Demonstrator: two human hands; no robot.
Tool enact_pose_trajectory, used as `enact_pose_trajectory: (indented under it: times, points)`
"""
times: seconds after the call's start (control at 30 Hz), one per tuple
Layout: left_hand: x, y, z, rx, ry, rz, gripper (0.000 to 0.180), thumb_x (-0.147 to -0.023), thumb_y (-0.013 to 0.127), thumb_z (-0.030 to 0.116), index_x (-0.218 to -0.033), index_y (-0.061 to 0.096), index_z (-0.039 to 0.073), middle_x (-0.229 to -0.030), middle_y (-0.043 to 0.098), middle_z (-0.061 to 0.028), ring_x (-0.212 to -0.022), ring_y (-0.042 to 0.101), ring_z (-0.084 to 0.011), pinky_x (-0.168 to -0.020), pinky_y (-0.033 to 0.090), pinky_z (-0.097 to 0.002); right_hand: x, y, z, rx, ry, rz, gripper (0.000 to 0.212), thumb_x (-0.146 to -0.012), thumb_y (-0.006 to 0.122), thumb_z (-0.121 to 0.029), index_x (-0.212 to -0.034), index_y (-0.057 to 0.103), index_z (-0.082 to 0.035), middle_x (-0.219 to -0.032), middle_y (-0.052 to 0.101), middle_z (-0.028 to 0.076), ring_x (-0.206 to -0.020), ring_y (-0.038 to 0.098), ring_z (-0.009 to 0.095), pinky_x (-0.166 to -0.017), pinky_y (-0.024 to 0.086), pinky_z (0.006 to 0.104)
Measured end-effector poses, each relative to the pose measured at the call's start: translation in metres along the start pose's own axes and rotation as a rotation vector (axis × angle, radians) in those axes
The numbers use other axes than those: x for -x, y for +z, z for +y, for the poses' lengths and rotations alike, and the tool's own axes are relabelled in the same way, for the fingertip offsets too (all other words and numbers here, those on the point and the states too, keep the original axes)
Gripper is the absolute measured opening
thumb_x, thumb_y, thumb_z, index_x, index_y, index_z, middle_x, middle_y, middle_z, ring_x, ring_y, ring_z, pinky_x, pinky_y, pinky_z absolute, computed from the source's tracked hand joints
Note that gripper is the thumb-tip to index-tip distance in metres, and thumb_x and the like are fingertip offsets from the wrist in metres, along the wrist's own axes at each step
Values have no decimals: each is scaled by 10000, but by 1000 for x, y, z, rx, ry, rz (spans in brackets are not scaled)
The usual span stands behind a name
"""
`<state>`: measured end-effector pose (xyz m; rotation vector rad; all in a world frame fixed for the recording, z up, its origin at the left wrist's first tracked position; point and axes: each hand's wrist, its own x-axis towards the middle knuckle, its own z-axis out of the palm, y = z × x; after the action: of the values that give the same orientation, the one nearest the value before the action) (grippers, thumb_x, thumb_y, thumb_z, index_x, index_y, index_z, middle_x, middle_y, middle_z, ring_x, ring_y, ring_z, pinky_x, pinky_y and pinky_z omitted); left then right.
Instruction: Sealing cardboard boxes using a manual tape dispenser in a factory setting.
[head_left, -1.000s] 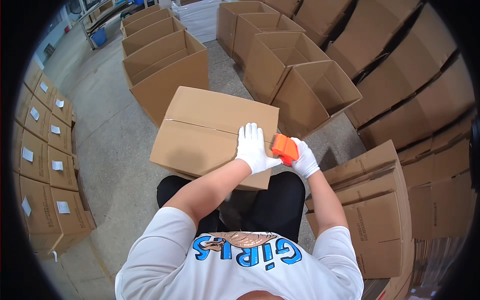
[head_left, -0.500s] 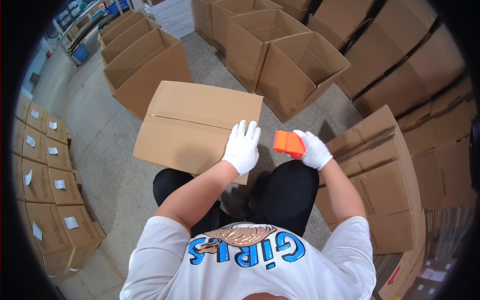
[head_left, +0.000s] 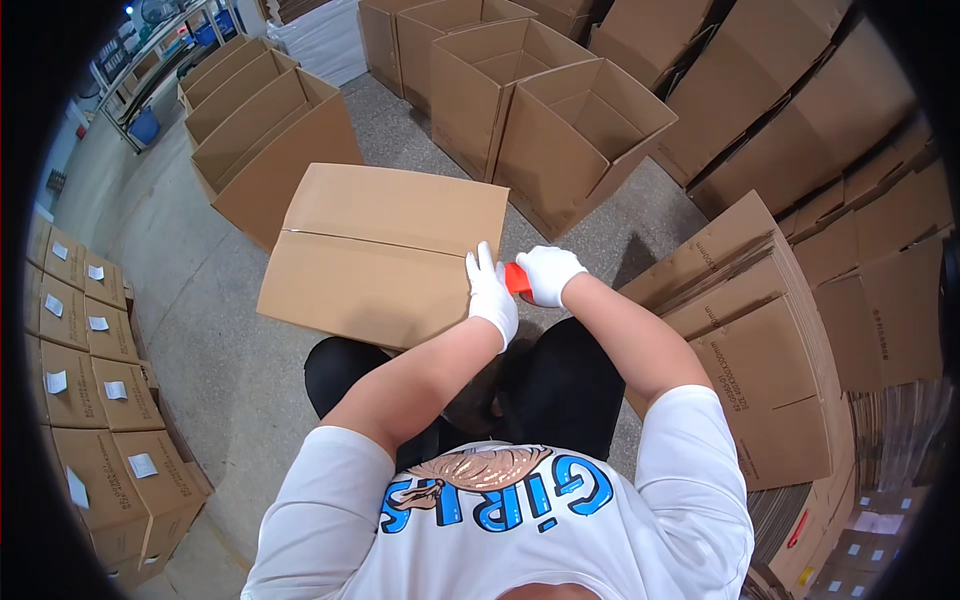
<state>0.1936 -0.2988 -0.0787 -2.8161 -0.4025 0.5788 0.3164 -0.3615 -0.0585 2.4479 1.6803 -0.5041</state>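
In front of my knees stands a cardboard box (head_left: 370,275), its two top flaps closed and meeting at a seam. My left hand (head_left: 490,298), in a white glove, rests against the right end of the box with its fingers stretched out and apart. Just right of it, my gloved right hand (head_left: 550,275) is closed around an orange tape dispenser (head_left: 518,280), held close to the box's right end near the seam. Part of the dispenser is covered by my right hand, and whether it touches the box I cannot tell.
Open-topped boxes stand ahead at the left (head_left: 290,140) and the right (head_left: 580,130). Flattened cartons (head_left: 770,370) lean close on my right, with taller cardboard stacks (head_left: 800,100) behind. Labelled closed boxes (head_left: 120,440) are piled on the left.
My right hand has moved left with the tape dispenser, from above my knee to the box's right end. My left hand has shifted from the box top toward that end.
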Motion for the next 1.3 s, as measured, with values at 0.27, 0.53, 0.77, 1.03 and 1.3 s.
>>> enact_pose_trajectory:
  times: [0.27,0.53,0.77,1.03,1.3]
  points:
    - [-12,3,15,-369,-41,-169,572,-933,514,296,-1471,419,126,-1587,260,-85,-1444,102,-489,-1079,184,-713,-20,24,54,312,93,-434,341,-722,684,-285,-1001,728,-94,-1064,694,196,-995,672,329,-844,538,433]
    - [3,5,29,-505,104,-261,536,-886,587,337,-1382,548,138,-1529,360,-145,-1442,133,-486,-1085,121,-727,-87,13,71,-1477,380,566,263,-730,602,-152,-927,663,10,-827,673,193,-779,662,323,-732,513,402]
    - [93,22,17,339,654,137,215,-808,577,185,-920,737,95,-1125,662,-119,-1082,591,-312,-1024,385,-520,-143,-41,5,-810,244,277,355,-714,634,-206,-1004,690,-10,-951,692,200,-885,658,310,-774,494,367]
    - [156,92,-80,1567,-672,561,675,-917,575,152,-1487,248,-3,-1492,358,-194,-1390,338,-330,-1133,268,-423,-96,-41,11,-880,216,117,422,-737,602,-254,-1078,699,-25,-1096,680,204,-1021,656,332,-863,498,385]
    - [83,114,-85,2048,-302,614,786,-962,540,169,-1528,30,-25,-1530,297,-197,-1379,357,-284,-1131,282,-337,11,16,40,-1085,529,384,372,-695,619,-257,-967,690,-14,-980,692,198,-963,651,325,-828,488,365]
